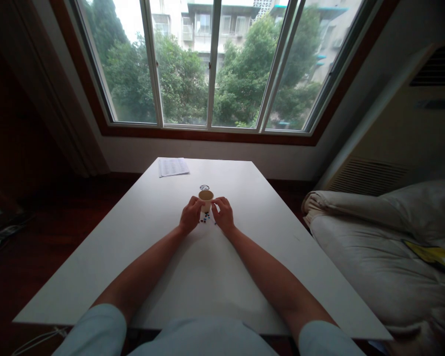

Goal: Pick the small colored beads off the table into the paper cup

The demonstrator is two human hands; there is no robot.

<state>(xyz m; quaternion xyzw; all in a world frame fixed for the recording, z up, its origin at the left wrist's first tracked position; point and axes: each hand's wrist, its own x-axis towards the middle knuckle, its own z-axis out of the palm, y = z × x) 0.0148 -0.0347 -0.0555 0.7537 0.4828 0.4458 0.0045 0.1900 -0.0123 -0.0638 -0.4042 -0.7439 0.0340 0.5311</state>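
A pale paper cup (206,204) stands upright on the white table (267,217), and its brown inside shows from above. My left hand (192,214) is closed on the cup's left side, thumb and fingers at its wall. On the right, my right hand (223,212) has its bent fingertips at the cup's wall close to the rim. Several small dark and blue pieces (205,218), too small to name surely, lie just in front of the cup between my hands. Behind the cup is a small round thing with a dark outline (204,187), partly hidden by it.
Printed sheets of paper (173,167) lie at the table's far left corner. Beyond the table is a wide window (209,74). A padded beige sofa (363,237) with a yellow item (432,257) on it stands to the right. Cables (3,237) lie on the floor at left.
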